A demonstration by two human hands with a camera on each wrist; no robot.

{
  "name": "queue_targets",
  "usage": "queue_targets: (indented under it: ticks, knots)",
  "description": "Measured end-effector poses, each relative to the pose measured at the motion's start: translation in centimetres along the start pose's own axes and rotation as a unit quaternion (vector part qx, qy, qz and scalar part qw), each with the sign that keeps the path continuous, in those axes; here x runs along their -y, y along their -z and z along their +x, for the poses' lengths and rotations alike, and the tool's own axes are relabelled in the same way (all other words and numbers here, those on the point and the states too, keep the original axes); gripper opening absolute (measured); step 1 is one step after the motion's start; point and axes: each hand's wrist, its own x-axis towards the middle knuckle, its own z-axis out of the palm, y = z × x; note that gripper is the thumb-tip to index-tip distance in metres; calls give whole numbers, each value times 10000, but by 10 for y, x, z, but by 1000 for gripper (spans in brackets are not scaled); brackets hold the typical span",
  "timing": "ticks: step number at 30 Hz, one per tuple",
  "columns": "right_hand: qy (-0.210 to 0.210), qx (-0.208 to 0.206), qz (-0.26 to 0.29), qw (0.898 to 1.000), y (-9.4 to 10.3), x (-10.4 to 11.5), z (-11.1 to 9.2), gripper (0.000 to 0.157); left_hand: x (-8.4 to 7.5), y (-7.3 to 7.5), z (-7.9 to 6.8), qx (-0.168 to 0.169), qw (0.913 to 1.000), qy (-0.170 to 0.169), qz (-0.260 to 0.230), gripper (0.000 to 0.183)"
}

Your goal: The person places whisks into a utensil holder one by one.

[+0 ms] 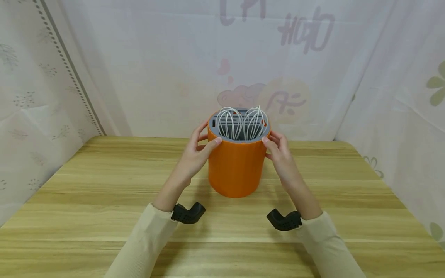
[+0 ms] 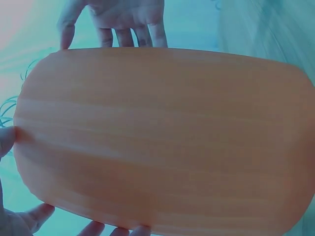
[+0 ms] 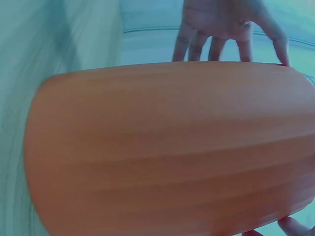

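An orange cylindrical utensil holder stands upright in front of me, with a grey slotted insert in its top. Two whisks rise from it side by side, a left whisk and a right whisk, both with white wire loops uppermost; their handles are hidden inside. My left hand grips the holder's left side near the rim, thumb at the front and fingers around the side. Mirroring it, my right hand grips the right side. The orange wall fills most of both wrist views.
Underneath is a light wood-grain table. A pale printed curtain hangs behind its far edge, and more patterned cloth hangs at the sides. Each wrist wears a black camera mount.
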Motion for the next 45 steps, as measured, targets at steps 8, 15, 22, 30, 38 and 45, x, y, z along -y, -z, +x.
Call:
queue_targets:
  ticks: [8, 15, 22, 30, 38, 45]
  knots:
    - [20, -117, -220, 9997, 0, -7, 2, 54, 3, 1, 2, -193, 9995, -147, 211, 64]
    - [115, 70, -367, 9992, 3, -9, 2, 54, 10, 1, 4, -220, 9991, -299, 189, 66]
    - [156, 176, -367, 9991, 5, -11, 4, 57, 17, 1, 7, -199, 9983, -536, -104, 65]
    - [159, 372, -464, 9981, 6, -12, 3, 63, 24, 1, 10, -224, 9971, -665, -306, 63]
    - [244, 288, -392, 9985, 7, -15, 5, 59, 26, -1, 12, -243, 9968, -717, -249, 63]
    - [296, 168, -416, 9986, 9, -15, 5, 58, 25, -1, 12, -243, 9965, -737, -318, 62]
